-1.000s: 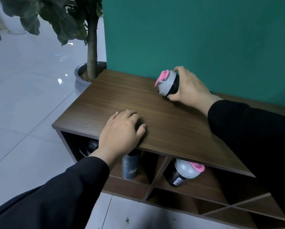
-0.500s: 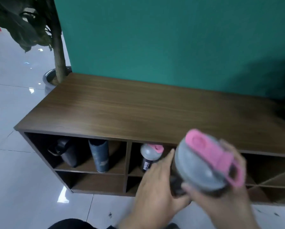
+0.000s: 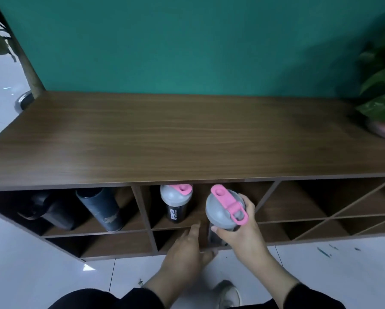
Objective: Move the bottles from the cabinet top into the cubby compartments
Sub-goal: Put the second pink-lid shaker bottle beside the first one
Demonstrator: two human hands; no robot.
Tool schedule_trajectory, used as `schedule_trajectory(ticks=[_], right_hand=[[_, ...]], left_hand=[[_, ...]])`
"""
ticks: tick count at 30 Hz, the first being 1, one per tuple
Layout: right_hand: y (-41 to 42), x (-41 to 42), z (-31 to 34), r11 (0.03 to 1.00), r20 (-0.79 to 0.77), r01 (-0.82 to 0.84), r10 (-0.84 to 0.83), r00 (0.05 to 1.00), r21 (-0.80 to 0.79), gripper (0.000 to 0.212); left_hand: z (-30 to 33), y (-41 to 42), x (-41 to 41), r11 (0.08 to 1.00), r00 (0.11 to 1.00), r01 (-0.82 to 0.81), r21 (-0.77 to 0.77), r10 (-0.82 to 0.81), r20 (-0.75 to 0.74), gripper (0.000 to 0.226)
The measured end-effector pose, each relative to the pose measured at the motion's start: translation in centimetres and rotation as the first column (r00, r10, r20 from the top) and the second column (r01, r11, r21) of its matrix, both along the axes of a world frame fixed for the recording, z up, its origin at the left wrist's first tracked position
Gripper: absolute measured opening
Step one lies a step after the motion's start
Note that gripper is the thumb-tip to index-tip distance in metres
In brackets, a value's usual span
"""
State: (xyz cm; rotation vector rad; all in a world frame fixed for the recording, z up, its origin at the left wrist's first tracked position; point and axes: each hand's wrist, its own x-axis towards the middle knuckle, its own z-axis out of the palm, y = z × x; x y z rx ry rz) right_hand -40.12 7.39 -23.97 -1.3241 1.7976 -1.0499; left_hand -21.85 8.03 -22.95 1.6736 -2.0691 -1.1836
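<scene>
- While carried at the mouth of the upper middle compartment [image 3: 198, 217], shaker bottle [image 3: 226, 210] held upright in right hand [image 3: 242, 230], beside a matching shaker [image 3: 176, 204] already standing inside.
- Probably light and empty, though contents not visible; rigid plastic, smooth dark body likely a bit slippery, pink flip cap [image 3: 228, 202] a weak place to lift by.
- Best gripped round the body just under the grey lid, as now.
- Right hand wrapped closed round that body, thumb in front, fingers behind.
- Left hand [image 3: 187, 248] half open, holding nothing, fingertips near the shelf edge just beside the bottle's base; contact with either not clear.
- Cabinet top [image 3: 187, 134] bare of bottles; dark bottles [image 3: 100, 208] in the upper left compartment.
</scene>
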Motion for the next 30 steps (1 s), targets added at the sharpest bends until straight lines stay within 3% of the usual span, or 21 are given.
schedule_trajectory(ticks=[8, 17, 25, 27, 29, 30], right_hand=[[-3.6, -1.4, -0.7, 0.999, 0.18, -0.038, 0.035, 0.983, 0.01, 0.092], [-5.9, -1.7, -2.6, 0.999, 0.195, 0.039, -0.043, 0.98, 0.024, 0.08], [-6.2, -0.2, -4.2, 0.989, 0.29, 0.13, -0.146, 0.946, 0.071, 0.105], [-6.3, 0.2, -4.5, 0.98, 0.369, 0.158, -0.194, 0.909, 0.124, 0.087], [-6.3, 0.7, -4.1, 0.962, 0.518, 0.19, -0.265, 0.813, 0.194, 0.042], [-6.2, 0.7, -4.1, 0.955, 0.52, 0.202, -0.288, 0.804, 0.217, 0.035]], left_hand=[[-1.0, -2.8, -1.2, 0.999, 0.998, -0.05, 0.012, 0.05, -0.03, 0.079], [-1.6, -5.7, -3.7, 0.99, 0.973, -0.104, 0.097, 0.122, -0.198, 0.082], [-2.1, -6.3, -5.5, 0.967, 0.913, -0.107, 0.231, 0.187, -0.362, 0.084], [-2.1, -6.3, -5.8, 0.957, 0.897, -0.122, 0.264, 0.22, -0.384, 0.086], [-1.9, -6.3, -6.0, 0.949, 0.883, -0.126, 0.288, 0.239, -0.404, 0.088], [-1.8, -6.3, -6.0, 0.947, 0.88, -0.126, 0.296, 0.245, -0.408, 0.087]])
